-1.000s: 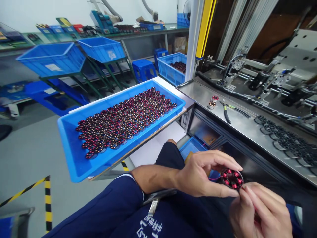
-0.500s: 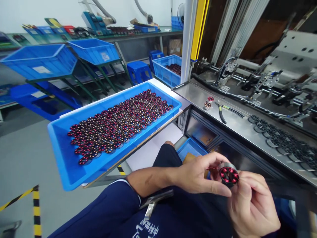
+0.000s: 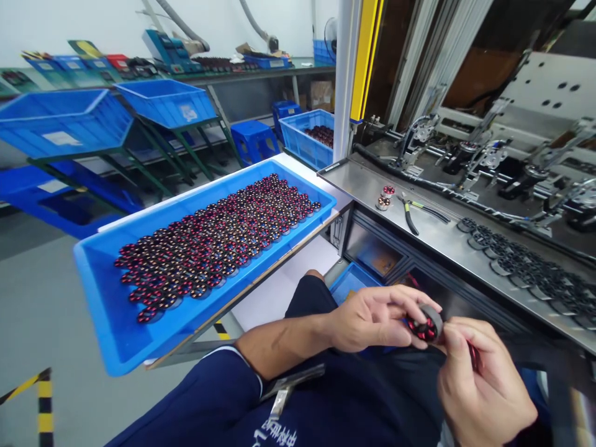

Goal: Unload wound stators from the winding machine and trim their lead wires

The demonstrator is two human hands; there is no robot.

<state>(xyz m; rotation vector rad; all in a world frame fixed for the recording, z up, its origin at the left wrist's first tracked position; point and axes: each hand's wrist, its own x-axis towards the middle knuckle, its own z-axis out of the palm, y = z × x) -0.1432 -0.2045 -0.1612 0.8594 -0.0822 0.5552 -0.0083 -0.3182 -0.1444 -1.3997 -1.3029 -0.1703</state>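
My left hand (image 3: 375,320) pinches a small round stator (image 3: 424,325) with red wire coils, held over my lap and tilted on edge. My right hand (image 3: 482,385) meets it from the right, fingertips on its rim and on a thin red wire. To the left, a shallow blue tray (image 3: 112,329) holds several rows of the same red-wound stators (image 3: 214,239).
A steel machine ledge (image 3: 437,239) on the right carries two stators (image 3: 385,197), pliers (image 3: 412,214) and a line of black rings (image 3: 521,264). A small blue bin (image 3: 351,282) sits below it. Blue crates (image 3: 305,136) and racks stand behind.
The stator has turned from face-up to edge-on between my fingers, and both hands have shifted slightly left and up. The view has drifted right.
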